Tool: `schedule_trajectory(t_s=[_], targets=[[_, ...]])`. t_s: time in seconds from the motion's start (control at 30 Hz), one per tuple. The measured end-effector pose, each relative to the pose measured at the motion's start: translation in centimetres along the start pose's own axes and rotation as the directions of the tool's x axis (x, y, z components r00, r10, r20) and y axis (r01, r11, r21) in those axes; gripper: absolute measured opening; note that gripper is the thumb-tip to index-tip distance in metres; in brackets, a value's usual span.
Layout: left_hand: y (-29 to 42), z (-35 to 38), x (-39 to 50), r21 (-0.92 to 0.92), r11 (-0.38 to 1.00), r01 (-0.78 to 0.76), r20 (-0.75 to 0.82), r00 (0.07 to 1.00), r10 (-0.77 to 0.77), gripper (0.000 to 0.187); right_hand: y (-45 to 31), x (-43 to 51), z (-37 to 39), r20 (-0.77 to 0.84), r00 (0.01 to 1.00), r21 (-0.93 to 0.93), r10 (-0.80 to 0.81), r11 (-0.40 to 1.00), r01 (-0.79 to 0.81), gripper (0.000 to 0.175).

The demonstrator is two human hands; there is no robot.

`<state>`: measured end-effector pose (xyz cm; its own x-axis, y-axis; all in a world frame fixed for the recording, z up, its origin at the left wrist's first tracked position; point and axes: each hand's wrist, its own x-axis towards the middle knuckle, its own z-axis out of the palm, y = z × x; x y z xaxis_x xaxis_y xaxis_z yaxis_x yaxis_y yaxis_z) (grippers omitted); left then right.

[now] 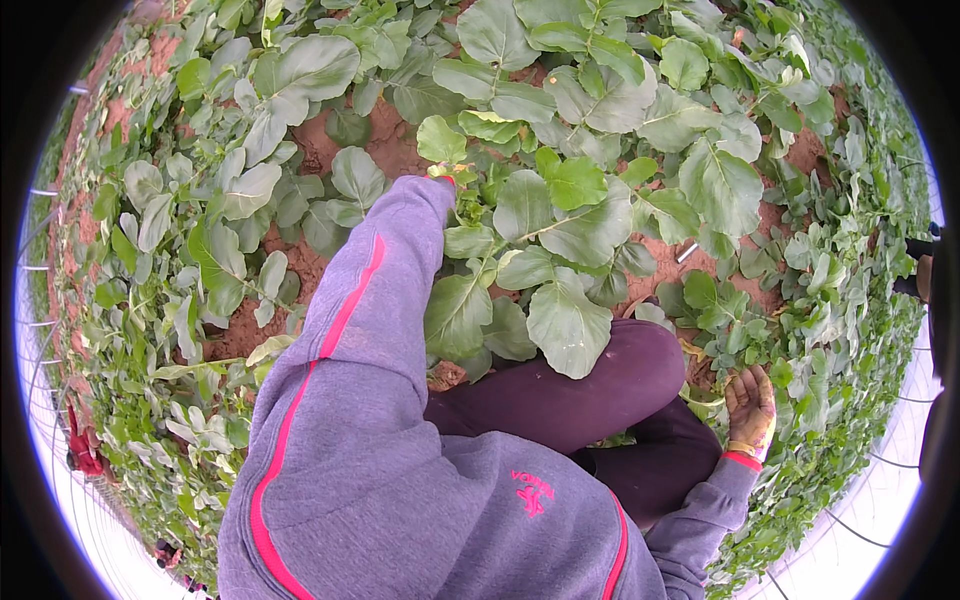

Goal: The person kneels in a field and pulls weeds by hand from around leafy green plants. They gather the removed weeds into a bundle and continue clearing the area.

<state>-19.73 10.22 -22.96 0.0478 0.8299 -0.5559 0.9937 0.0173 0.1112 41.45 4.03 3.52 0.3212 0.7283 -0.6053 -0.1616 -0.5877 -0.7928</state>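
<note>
My left arm in its grey sleeve reaches forward to the broad-leaved green plants. Beyond the red cuff, my left hand is almost wholly hidden among the leaves, so what it touches or holds cannot be made out. At the right, beside my bent knee, my right hand is turned palm up in a stained, yellowish glove. Its fingers are slightly curled, a little apart, and nothing shows in them. Small leafy plants stand just ahead of it.
Dense leafy rows surround me, with reddish soil between them. A short, pale cylindrical object sticks up ahead of my knee. A person in red is at the far left; part of another person shows at the right edge. Thin hoops curve along both sides.
</note>
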Motion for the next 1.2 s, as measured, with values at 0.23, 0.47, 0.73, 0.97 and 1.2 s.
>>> schedule_trajectory(t_s=[0.23, 0.47, 0.73, 0.97, 1.2], targets=[[0.2, 0.3, -0.7, 0.016, 1.000, -0.005, -0.052, 0.999, 0.006, 0.016, -0.4, -0.2, 1.1, -0.015, 1.000, 0.006, 0.003, 1.000, -0.002, 0.045], [-3.2, -1.4, -2.9, -0.073, 0.997, -0.019, -0.490, 0.871, -0.019, 0.016, -0.8, -0.3, 2.1, 0.009, 1.000, 0.023, -0.014, 1.000, 0.014, 0.043], [-9.2, -13.2, -11.7, -0.886, 0.106, -0.452, -0.438, 0.740, -0.510, 0.019, -0.7, 0.5, 1.7, 0.130, 0.990, 0.059, -0.050, 0.997, 0.043, 0.043], [0.8, -26.2, -20.0, -0.519, 0.277, -0.809, -0.770, 0.302, -0.562, 0.016, -1.4, -1.6, 7.3, 0.003, 0.944, -0.171, -0.329, 0.930, 0.325, 0.034], [21.7, -25.8, -19.3, -0.270, 0.239, -0.933, -0.948, 0.301, 0.104, 0.015, -4.8, -10.9, 19.5, 0.514, 0.299, -0.235, -0.804, 0.203, 0.950, 0.093]])
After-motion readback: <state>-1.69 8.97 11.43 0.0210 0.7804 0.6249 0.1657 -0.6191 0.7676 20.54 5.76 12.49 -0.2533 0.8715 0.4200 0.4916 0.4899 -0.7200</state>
